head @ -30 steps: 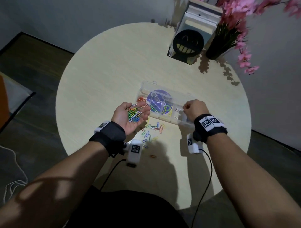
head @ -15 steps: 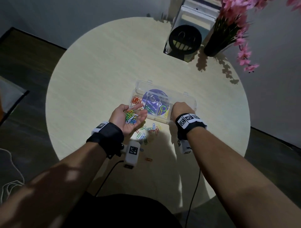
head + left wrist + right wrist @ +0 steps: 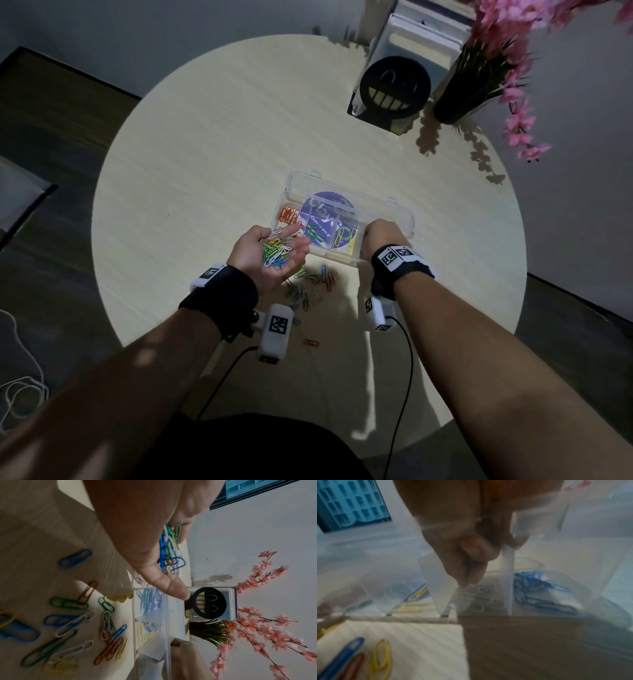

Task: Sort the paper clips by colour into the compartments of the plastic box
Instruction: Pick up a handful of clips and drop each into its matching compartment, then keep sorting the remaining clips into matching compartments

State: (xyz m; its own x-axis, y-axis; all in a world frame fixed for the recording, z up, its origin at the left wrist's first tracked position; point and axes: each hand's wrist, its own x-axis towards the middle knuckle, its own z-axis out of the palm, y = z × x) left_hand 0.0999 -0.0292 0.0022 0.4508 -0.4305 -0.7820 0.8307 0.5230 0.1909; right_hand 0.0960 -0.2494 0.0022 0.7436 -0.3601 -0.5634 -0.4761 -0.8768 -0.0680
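A clear plastic box (image 3: 394, 212) lies open on the round table, its compartments holding orange clips (image 3: 289, 215), green clips (image 3: 313, 233), yellow clips (image 3: 344, 238), white clips (image 3: 479, 596) and blue clips (image 3: 536, 585). My left hand (image 3: 287, 245) is palm up beside the box's left front corner, carrying a mixed heap of paper clips (image 3: 275, 255) on relaxed fingers. My right hand (image 3: 378, 233) hovers over the white-clip compartment with its fingertips (image 3: 469, 580) pinched together. Blur hides whether a clip is between them. Several loose clips (image 3: 315, 281) lie in front of the box.
One orange clip (image 3: 311, 342) lies alone nearer me. At the table's far right stand a black smiley-face book holder (image 3: 394, 85) and a dark vase of pink flowers (image 3: 459, 102). The table's edge (image 3: 102, 274) curves round on the left. Wrist-camera cables hang below both arms.
My right hand has moved left from the box's right end to over the white-clip compartment. The left hand still carries its heap of clips by the box.
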